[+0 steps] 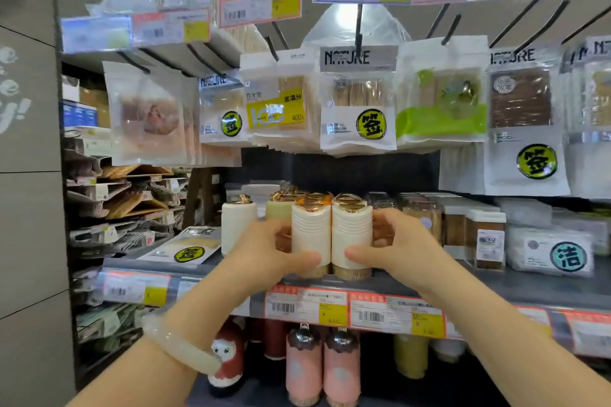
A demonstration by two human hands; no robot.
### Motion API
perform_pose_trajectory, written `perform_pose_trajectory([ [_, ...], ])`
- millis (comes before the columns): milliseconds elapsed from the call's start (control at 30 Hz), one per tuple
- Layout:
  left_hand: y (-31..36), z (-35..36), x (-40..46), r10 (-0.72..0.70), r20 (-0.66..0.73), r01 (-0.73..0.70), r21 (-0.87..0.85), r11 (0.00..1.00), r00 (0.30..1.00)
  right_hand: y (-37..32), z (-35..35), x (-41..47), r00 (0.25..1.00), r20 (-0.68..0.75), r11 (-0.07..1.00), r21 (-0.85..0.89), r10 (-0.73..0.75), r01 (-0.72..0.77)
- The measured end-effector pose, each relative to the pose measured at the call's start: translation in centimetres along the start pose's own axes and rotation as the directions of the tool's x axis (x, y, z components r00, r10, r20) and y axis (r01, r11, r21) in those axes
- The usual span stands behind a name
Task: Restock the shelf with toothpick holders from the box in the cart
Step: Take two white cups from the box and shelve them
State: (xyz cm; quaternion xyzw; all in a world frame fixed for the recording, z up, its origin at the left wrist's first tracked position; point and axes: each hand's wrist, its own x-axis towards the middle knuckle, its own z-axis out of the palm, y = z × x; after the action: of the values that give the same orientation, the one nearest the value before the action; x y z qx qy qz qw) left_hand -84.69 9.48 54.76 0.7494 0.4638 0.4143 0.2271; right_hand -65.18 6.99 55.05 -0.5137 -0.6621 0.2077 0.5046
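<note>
Two white ribbed toothpick holders with gold tops stand side by side at the front edge of the middle shelf [463, 281]. My left hand [264, 254] grips the left holder [310, 235], thumb across its lower front. My right hand [393, 248] grips the right holder [352, 231] the same way. Behind them stand more holders, among them a white one [236, 225] and a pale green one [279, 210]. The box and the cart are out of view.
Bagged toothpick packs [358, 109] hang on hooks just above the holders. Clear toothpick boxes [489, 238] fill the shelf to the right, and a flat pack [188, 246] lies to the left. Pink holders [322, 370] stand on the shelf below. Price tags [307, 306] line the shelf edge.
</note>
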Motion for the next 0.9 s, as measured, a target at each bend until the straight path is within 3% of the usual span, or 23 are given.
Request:
perform_pose_trajectory([
  [467, -0.4, 0.3, 0.1, 0.008, 0.04, -0.01, 0.054, 0.998, 0.999, -0.1, 0.2, -0.4, 1.0, -0.028, 0.989, -0.15, 0.003, -0.007],
  [567, 0.1, 1.0, -1.0, 0.037, -0.118, -0.016, 0.176, 0.984, 0.992, -0.1, 0.2, -1.1, 0.998, -0.056, 0.98, -0.201, -0.016, 0.004],
  [667, 1.3, 2.3, -2.7, 0.299, -0.343, -0.1, 0.494, 0.863, 0.891, -0.3, -0.3, -2.5, 0.986, -0.149, 0.954, -0.3, -0.072, 0.024],
  [733, 2.0, 3.5, -3.6, 0.527, -0.298, -0.27, 0.604, 0.75, 0.796, -0.4, -0.8, -3.8, 0.967, -0.183, 0.911, -0.403, -0.177, 0.09],
  [800, 2.4, 5.3, -4.3, 0.663, -0.221, -0.419, 0.624, 0.66, 0.715, -0.5, -1.1, -5.4, 0.937, -0.166, 0.816, -0.552, -0.307, 0.169],
  [900, 2.9, 8.1, -5.8, 0.7, -0.084, -0.557, 0.541, 0.63, 0.709, 0.4, -1.6, -8.8, 0.914, -0.101, 0.682, -0.699, -0.392, 0.216],
])
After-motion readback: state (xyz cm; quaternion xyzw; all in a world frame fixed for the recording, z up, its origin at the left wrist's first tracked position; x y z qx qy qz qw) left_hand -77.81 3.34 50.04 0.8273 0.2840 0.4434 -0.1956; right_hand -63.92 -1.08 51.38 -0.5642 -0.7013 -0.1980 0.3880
